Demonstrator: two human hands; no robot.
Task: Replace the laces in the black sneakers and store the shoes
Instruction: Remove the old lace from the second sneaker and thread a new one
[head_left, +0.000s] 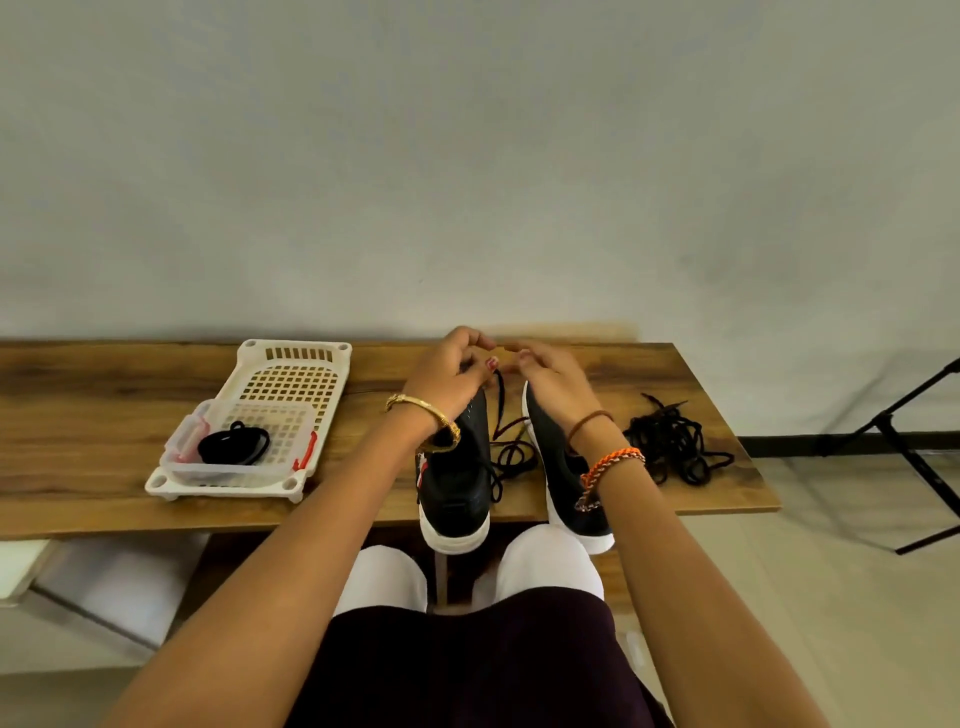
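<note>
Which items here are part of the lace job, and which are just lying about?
In the job: left sneaker, right sneaker, dark lace between them, loose lace pile, left hand, right hand, white basket.
Lying about: clear box holding a black band, stand, table.

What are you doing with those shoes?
A person sits at a wooden table with two black sneakers in front of them. The left hand and right hand work a dark lace at the far end of the left sneaker; the right sneaker stands beside it. A loose pile of black laces lies to the right, and a white tray sits to the left.
</note>
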